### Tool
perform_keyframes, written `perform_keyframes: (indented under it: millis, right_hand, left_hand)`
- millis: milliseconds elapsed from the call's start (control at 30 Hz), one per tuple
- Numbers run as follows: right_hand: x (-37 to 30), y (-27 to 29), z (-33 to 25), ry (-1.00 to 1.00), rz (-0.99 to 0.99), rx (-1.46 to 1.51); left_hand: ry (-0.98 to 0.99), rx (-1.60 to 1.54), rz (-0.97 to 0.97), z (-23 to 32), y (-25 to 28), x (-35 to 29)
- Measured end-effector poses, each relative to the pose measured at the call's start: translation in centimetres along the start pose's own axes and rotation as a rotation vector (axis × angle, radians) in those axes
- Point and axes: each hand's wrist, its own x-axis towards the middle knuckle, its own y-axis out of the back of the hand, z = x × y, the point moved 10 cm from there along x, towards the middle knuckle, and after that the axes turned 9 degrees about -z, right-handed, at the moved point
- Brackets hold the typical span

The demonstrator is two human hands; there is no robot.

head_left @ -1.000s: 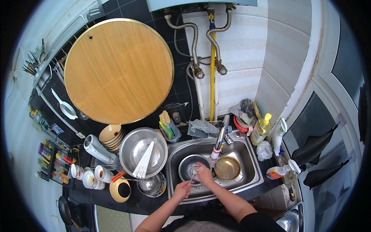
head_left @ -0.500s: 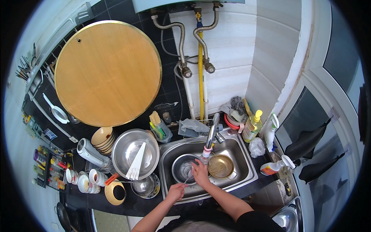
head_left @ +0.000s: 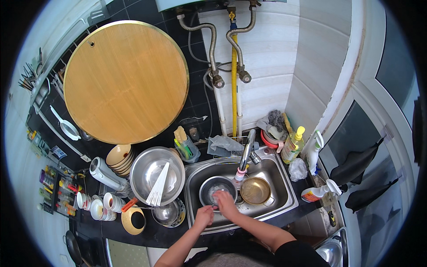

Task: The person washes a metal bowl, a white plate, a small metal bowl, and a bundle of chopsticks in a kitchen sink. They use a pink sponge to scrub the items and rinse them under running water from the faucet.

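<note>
The metal bowl (head_left: 209, 188) is partly hidden by the right hand (head_left: 226, 203), contents unclear.

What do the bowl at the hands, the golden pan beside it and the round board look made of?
Bowl: likely stainless steel, shiny; silvery reflections. Golden pan: metal by its sheen; alloy or coating unclear. Round board: wood or bamboo, seemingly smooth; fine straight grain.

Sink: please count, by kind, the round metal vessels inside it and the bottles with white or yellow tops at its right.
Silver bowl: 1
Golden pot: 1
White-topped spray bottles: 2
Yellow-topped bottle: 1
Total: 5
</note>
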Motion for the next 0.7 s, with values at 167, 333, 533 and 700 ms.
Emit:
perform_keyframes:
  millis: [167, 333, 533, 700]
  right_hand:
    - [-0.4, -1.4, -1.7, 0.052, -0.080, 0.118]
    - [1.0, 0.5, 0.8, -0.032, -0.035, 0.028]
    - [0.3, -1.4, -2.8, 0.064, -0.182, 0.212]
    - [1.1, 1.4, -1.5, -0.048, -0.073, 0.094]
  left_hand:
    - [0.036, 0.118, 0.020, 0.4, 1.3, -0.3]
    - [-0.096, 0.157, -0.021, 1.7, -0.4, -0.6]
    - [-0.233, 0.449, 0.056, 2.1, 1.8, 0.2]
    - [-0.417, 0.573, 0.117, 4.8, 0.1, -1.5]
